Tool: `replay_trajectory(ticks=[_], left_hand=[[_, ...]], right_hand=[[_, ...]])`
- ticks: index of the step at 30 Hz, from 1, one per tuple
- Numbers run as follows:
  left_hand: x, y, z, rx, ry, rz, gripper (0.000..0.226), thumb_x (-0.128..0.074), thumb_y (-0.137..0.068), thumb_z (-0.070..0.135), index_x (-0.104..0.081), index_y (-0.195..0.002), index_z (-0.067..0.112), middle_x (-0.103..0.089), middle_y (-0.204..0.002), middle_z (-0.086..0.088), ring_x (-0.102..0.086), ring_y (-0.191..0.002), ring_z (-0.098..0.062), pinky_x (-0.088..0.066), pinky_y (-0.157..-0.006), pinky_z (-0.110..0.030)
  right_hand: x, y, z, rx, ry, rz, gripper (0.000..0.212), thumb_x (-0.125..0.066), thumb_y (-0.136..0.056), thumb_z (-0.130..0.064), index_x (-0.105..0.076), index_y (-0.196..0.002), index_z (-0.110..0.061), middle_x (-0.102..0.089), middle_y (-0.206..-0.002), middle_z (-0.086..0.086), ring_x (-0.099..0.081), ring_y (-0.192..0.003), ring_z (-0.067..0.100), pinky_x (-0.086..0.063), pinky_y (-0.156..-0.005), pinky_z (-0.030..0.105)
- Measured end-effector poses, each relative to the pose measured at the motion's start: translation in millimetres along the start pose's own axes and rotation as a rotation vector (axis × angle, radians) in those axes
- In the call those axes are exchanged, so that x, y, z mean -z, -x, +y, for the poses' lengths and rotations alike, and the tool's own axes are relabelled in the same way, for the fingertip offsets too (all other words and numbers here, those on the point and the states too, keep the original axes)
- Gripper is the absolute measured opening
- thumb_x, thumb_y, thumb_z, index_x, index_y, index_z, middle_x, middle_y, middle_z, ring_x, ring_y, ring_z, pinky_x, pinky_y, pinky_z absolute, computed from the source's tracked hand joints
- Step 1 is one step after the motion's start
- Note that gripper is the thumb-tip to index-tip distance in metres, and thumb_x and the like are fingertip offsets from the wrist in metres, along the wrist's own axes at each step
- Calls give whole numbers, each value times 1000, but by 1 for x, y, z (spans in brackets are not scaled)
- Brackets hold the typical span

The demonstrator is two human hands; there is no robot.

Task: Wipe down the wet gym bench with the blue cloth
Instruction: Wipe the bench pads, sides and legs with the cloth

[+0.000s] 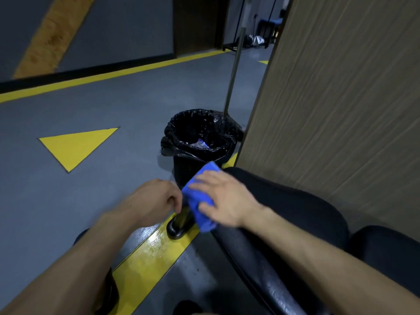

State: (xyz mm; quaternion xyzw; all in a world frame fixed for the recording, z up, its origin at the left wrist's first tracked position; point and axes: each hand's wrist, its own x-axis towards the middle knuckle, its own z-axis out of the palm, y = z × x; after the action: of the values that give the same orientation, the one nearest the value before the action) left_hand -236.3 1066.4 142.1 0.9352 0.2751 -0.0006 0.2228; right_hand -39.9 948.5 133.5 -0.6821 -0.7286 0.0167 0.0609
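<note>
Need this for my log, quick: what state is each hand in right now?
Left hand: fingers curled beside the blue cloth; grip cannot be told.
Right hand: open, pressing the cloth on the bench.

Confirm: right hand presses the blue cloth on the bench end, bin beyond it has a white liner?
No. The bin liner is black, not white; the head view shows it. Otherwise right: the right hand presses the blue cloth on the bench end.

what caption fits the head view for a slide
Right hand presses blue cloth on gym bench end, trash bin beyond
</note>
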Motion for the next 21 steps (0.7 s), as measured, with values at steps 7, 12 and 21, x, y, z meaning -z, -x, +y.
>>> replay_trajectory(ticks=[7,12,21], left_hand=[[0,13,-6,10,38,19,38,-31,-76,22,-57,-63,46,-72,-93,16,-65,-87,-8,-54,-81,-33],[1,10,-6,15,55,37,38,-32,-79,23,-59,-66,47,-71,-90,16,-65,-81,-8,-54,-78,-34],[2,8,-3,11,119,43,37,-32,-81,33,-61,-74,54,-74,-88,11,-67,-77,-7,-56,-74,-35]], right_hand=[[21,-53,47,-573,-9,-216,50,-32,-95,-50,-58,-121,-16,-58,-132,13,-52,-120,34,-41,-95,44],[12,-50,16,-311,65,-120,42,-36,-95,-46,-66,-111,-20,-65,-121,7,-54,-117,28,-39,-99,41],[25,14,99,-669,-331,5,28,-41,-92,-49,-64,-101,-35,-69,-108,5,-60,-106,32,-48,-91,42]])
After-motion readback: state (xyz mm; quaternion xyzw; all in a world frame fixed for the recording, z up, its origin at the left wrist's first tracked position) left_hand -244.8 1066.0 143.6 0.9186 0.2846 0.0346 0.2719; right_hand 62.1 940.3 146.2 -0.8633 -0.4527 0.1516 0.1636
